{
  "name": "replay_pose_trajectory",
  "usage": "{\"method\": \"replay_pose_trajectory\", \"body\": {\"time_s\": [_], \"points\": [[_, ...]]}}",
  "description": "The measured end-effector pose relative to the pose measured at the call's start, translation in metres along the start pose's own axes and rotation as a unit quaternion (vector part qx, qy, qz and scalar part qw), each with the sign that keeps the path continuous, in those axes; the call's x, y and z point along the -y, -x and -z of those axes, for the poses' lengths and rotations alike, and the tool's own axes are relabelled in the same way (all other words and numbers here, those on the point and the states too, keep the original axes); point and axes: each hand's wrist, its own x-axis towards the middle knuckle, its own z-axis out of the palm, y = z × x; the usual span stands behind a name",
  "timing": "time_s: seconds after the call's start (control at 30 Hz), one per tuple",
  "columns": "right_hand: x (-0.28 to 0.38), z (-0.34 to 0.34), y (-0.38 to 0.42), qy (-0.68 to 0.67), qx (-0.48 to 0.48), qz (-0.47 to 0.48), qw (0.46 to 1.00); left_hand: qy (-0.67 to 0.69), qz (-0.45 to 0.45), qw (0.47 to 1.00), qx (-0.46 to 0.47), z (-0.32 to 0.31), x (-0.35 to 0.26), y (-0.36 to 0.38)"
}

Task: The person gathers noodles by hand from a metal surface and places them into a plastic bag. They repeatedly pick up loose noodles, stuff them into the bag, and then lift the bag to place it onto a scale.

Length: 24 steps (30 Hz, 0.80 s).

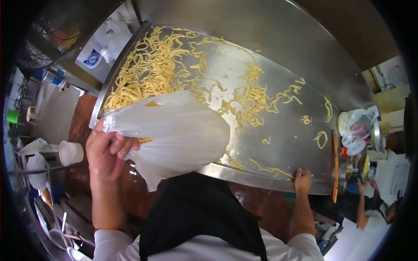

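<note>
My left hand [109, 150] is closed around the gathered mouth of a white plastic bag [183, 130], which hangs out to the right over the near edge of the metal table [300, 143]. Yellow noodles show through the bag's gaps beside my fingers. A big heap of loose noodles [148, 69] lies beyond the bag at the table's left end. Smaller clumps of noodles [250, 102] are scattered across the middle. At the near right edge, my right hand [302, 180] has its fingers curled at the end of a noodle strand [272, 169].
A raised metal wall [278, 30] runs along the table's far side. A wooden stick [335, 167] lies at the right end, beside a clear plastic bag [359, 126]. White tub [71, 153] stands at left. Another person [374, 209] works at far right.
</note>
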Motion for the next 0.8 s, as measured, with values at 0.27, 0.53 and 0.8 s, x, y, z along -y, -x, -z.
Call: {"method": "replay_pose_trajectory", "body": {"time_s": [0.27, 0.53, 0.8], "points": [[0.182, -0.036, 0.107, -0.202, 0.025, 0.313, 0.928, 0.107, -0.005, 0.994, -0.031, -0.025, -0.022, 0.002], [0.269, -0.042, 0.134, -0.165, 0.079, 0.449, 0.874, -0.007, 0.041, 0.999, -0.023, -0.048, -0.001, -0.01], [0.275, 0.038, 0.045, -0.385, 0.066, 0.271, 0.88, -0.145, 0.224, 0.946, 0.183, -0.035, 0.018, 0.011]]}}
